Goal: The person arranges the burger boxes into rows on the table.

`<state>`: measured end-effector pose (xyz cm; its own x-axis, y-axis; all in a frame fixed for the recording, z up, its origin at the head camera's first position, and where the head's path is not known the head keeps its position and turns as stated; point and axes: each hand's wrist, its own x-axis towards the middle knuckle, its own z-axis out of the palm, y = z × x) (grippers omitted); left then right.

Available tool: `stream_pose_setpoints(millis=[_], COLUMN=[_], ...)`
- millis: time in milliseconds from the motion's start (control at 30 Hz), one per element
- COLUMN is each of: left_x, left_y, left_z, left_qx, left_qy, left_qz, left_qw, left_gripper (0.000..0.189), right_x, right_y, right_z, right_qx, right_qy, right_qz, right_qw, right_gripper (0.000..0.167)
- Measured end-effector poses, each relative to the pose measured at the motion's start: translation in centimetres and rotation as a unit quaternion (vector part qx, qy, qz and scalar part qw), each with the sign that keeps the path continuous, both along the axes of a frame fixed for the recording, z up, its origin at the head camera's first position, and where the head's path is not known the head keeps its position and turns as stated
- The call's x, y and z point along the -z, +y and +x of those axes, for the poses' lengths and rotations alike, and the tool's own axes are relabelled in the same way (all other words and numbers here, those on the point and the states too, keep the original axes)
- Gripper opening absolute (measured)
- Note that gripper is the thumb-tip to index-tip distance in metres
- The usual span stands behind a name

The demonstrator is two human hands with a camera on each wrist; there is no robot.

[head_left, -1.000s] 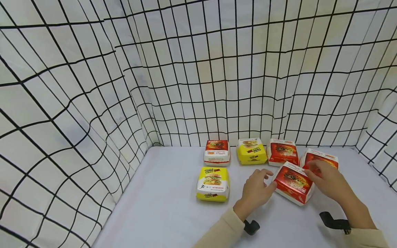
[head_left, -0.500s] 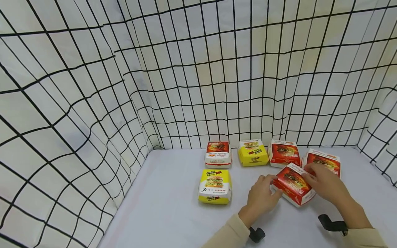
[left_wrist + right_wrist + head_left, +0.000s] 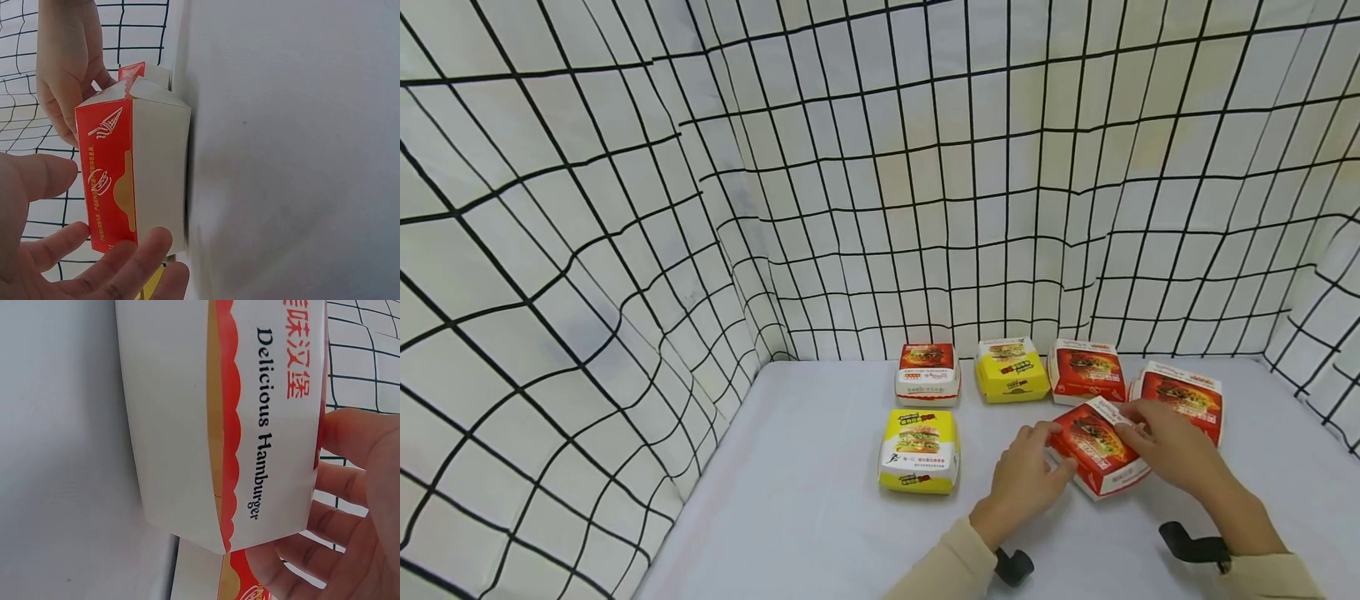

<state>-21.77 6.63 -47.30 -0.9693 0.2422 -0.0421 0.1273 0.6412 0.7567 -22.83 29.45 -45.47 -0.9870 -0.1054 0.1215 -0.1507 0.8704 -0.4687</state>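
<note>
A red-and-white hamburger box (image 3: 1093, 446) sits turned at an angle on the table, between both hands. My left hand (image 3: 1026, 479) is at its left corner, fingertips on the far side and thumb by the near face. My right hand (image 3: 1176, 450) holds the right far corner, thumb along the top edge. In the left wrist view, the red side panel and white base of the box (image 3: 137, 175) face the camera, with spread left fingers (image 3: 147, 262) at one end. "Delicious Hamburger" is printed on the side in the right wrist view. The right fingers' far tips are partly hidden.
Behind stand a red-and-white box (image 3: 927, 375), a yellow box (image 3: 1011, 371), and two more red boxes, one (image 3: 1086, 371) beside the other (image 3: 1183, 396). A yellow-and-white burger box (image 3: 919, 452) lies left of my hands. Black-grid netting (image 3: 880, 192) hangs around the white table (image 3: 790, 500).
The hamburger box has shifted a little left and turned, its top now facing differently. My left fingers have come onto its corner, and my right hand has moved left along with it.
</note>
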Motion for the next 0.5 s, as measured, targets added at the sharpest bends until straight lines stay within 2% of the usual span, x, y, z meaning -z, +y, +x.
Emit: stream_pose_setpoints(millis=[300, 500], left_x=[0.31, 0.02], left_y=[-0.07, -0.56], left_z=[-0.05, -0.22], left_qx=[-0.003, -0.003], left_qy=[0.000, 0.008], left_qz=[-0.002, -0.011], left_qw=[1.0000, 0.9999], left_gripper=[0.046, 0.047], right_x=[-0.01, 0.01], right_y=[-0.39, -0.88], right_z=[0.30, 0.33], right_qx=[-0.007, -0.015], right_qy=[-0.021, -0.019], right_qz=[-0.029, -0.042], right_qw=[0.9993, 0.9988], right_gripper=[0.059, 0.061])
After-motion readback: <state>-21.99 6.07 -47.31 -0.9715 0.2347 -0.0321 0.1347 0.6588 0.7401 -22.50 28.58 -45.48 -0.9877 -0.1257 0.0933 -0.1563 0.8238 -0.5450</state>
